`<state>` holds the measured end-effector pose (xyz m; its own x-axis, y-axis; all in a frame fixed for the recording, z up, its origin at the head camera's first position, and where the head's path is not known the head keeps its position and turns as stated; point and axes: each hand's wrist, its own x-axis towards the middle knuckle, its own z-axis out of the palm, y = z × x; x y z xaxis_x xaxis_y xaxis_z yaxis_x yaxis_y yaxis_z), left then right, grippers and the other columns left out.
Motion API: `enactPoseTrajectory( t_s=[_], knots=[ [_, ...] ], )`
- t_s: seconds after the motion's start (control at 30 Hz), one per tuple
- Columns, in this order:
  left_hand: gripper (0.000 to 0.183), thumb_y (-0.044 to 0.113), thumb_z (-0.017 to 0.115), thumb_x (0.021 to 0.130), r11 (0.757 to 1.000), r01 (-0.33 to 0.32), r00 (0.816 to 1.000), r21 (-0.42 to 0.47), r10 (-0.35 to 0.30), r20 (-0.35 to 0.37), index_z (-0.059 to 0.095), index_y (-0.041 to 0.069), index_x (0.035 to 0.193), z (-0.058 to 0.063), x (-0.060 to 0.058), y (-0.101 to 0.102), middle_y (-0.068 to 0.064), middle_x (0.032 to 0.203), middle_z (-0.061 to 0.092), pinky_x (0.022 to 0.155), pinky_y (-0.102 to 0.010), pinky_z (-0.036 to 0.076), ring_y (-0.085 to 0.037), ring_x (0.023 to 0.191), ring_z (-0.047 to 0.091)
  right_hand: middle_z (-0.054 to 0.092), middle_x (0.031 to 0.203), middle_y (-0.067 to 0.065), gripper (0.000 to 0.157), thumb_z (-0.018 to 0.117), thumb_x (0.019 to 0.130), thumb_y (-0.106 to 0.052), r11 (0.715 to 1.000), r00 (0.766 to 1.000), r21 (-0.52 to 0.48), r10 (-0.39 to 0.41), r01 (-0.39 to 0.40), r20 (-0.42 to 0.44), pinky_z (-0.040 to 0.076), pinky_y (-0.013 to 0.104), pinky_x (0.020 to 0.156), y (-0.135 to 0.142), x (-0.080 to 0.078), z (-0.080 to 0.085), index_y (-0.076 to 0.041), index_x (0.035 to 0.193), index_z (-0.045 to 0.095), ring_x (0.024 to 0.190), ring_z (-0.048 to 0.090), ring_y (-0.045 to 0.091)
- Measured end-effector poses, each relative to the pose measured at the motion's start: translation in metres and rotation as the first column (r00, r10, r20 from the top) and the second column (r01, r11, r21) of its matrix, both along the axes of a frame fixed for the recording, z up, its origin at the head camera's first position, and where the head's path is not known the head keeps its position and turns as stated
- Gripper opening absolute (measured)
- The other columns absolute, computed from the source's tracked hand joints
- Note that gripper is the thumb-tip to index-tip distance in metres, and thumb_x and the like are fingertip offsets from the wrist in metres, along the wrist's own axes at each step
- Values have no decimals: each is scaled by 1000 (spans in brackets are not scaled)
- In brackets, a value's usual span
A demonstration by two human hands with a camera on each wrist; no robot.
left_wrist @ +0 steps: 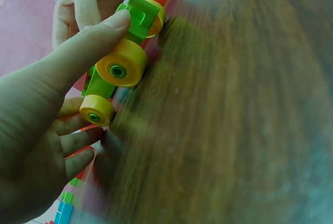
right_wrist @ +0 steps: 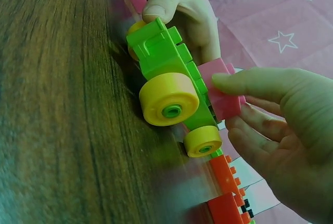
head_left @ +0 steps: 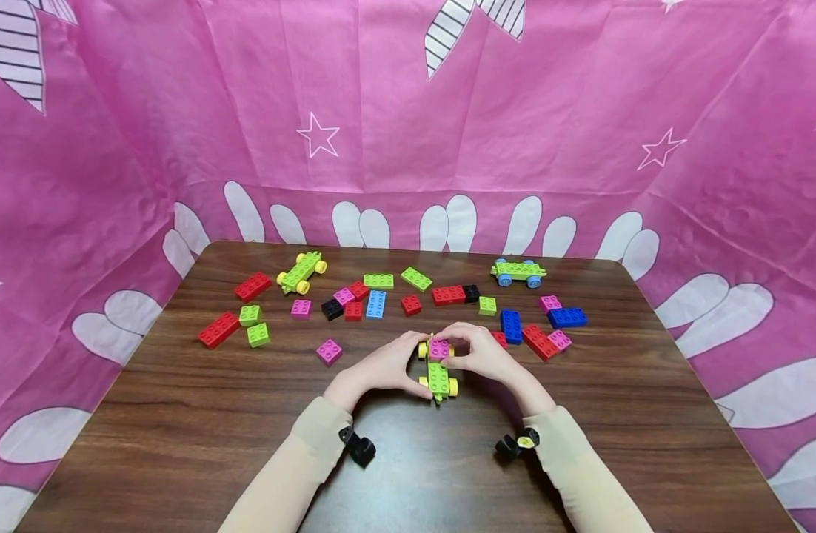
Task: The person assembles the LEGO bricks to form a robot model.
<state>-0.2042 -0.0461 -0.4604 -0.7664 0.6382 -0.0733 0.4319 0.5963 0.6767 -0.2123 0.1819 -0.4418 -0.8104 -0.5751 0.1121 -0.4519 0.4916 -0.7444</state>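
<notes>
A green wheeled base (head_left: pixel 438 377) with yellow wheels stands on the table in front of me. My left hand (head_left: pixel 391 364) holds it from the left, thumb at the near end and fingers toward the far end. With thumb and fingers, my right hand (head_left: pixel 477 352) pinches a pink brick (right_wrist: pixel 221 86) at the base's far end. That brick sits on or just over the studs; whether it is fully pressed down I cannot tell. The near studs of the base are bare. In the left wrist view my left thumb (left_wrist: pixel 86 44) touches the green end.
Behind the hands lie loose bricks, among them a light blue one (head_left: pixel 376 304), a red one (head_left: pixel 448 295) and a dark blue one (head_left: pixel 511 326). Two more wheeled bases, yellow-wheeled (head_left: pixel 302 272) and blue-wheeled (head_left: pixel 518 272), stand near the back edge. A pink cloth (head_left: pixel 395 104) hangs behind.
</notes>
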Motion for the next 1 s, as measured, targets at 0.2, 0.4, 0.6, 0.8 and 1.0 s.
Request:
enactPoseTrajectory(
  t_s=[0.2, 0.4, 0.6, 0.8, 1.0],
  knots=[
    [101, 53, 82, 69, 1000, 5, 1000, 4, -5, -8, 35, 10, 147, -1, -1, -1, -6, 147, 41, 111, -39, 36, -19, 134, 41, 67, 110, 6, 30, 73, 86, -21, 1000, 1000, -10, -14, 14, -3, 50, 42, 93, -1, -1, -1, -10, 114, 70, 105, 61, 23],
    [100, 53, 82, 69, 1000, 3, 1000, 9, -3, -2, 35, 10, 147, -1, 0, -1, -6, 146, 41, 110, -40, 36, -19, 134, 41, 67, 107, 6, 28, 73, 85, -18, 999, 999, -5, -38, 38, 2, 50, 41, 92, -3, 0, 1, -10, 111, 72, 102, 61, 22],
    [100, 53, 81, 70, 1000, 5, 1000, 11, -5, 3, 35, 9, 147, 0, 1, 0, -6, 146, 41, 110, -40, 37, -19, 133, 42, 66, 106, 8, 28, 72, 86, -20, 999, 999, 24, -32, 33, -13, 50, 42, 90, -5, 2, 5, -6, 111, 72, 101, 61, 24],
    [99, 52, 81, 70, 1000, 8, 1000, 4, -8, -8, 34, 10, 147, -2, -1, 1, -7, 147, 40, 111, -40, 36, -19, 134, 41, 66, 107, 10, 28, 70, 88, -18, 999, 1000, 28, -25, 25, 9, 49, 44, 91, -5, 2, 6, -5, 112, 71, 103, 60, 26],
    [100, 53, 81, 70, 1000, 3, 1000, 0, -3, 0, 35, 9, 147, 0, 0, 1, -7, 147, 40, 111, -40, 36, -20, 134, 41, 65, 107, 10, 28, 70, 88, -18, 999, 1000, 37, -21, 21, 7, 50, 42, 90, -7, 2, 6, -4, 113, 70, 101, 59, 25]
  ],
)
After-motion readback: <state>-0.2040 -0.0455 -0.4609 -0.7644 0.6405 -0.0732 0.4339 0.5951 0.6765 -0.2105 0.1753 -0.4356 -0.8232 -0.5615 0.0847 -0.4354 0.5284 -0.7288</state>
